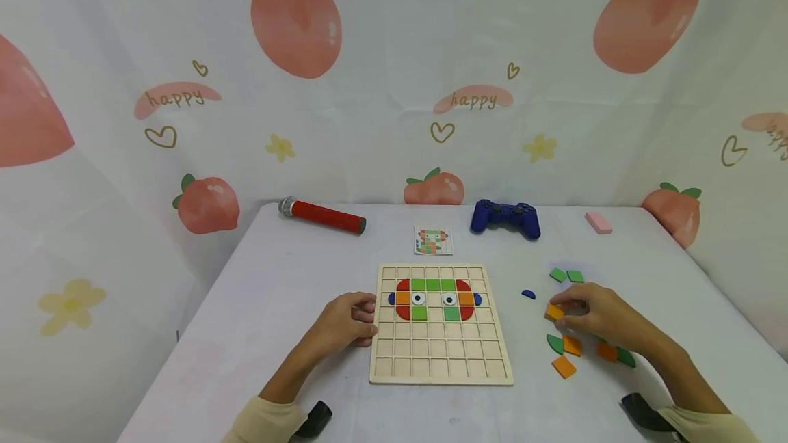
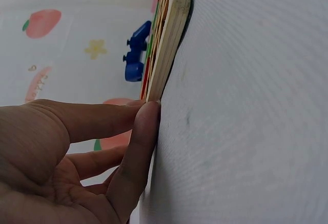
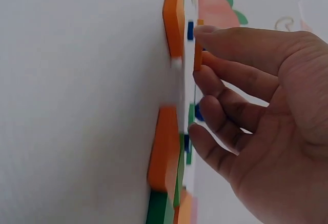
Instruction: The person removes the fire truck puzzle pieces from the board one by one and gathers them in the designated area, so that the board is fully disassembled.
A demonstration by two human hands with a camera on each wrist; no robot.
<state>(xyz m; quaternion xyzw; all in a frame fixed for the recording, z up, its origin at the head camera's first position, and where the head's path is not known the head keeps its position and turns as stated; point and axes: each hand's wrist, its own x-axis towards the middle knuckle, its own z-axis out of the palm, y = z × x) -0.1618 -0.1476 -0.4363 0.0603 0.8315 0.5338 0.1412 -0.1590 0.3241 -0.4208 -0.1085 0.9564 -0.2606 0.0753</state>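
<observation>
A wooden grid board (image 1: 440, 347) lies on the white table, with red, orange, green and blue pieces and two eye discs forming a pattern in its upper rows. My left hand (image 1: 346, 320) grips the board's left edge between thumb and finger; the left wrist view shows the fingertips (image 2: 147, 116) right at a corner of the board. To the right of the board, my right hand (image 1: 606, 316) pinches an orange square tile (image 1: 553, 312) between thumb and fingers. In the right wrist view this tile (image 3: 198, 55) stands out from the table surface, its other fingers loosely bent.
Around the right hand lie orange squares (image 1: 563, 366), green quarter-rounds (image 1: 555, 343), green squares (image 1: 575, 277) and a blue half-round (image 1: 528, 294). Behind the board are a small pattern card (image 1: 434, 240), a red microphone (image 1: 326, 216), a blue game controller (image 1: 505, 218) and a pink block (image 1: 598, 223).
</observation>
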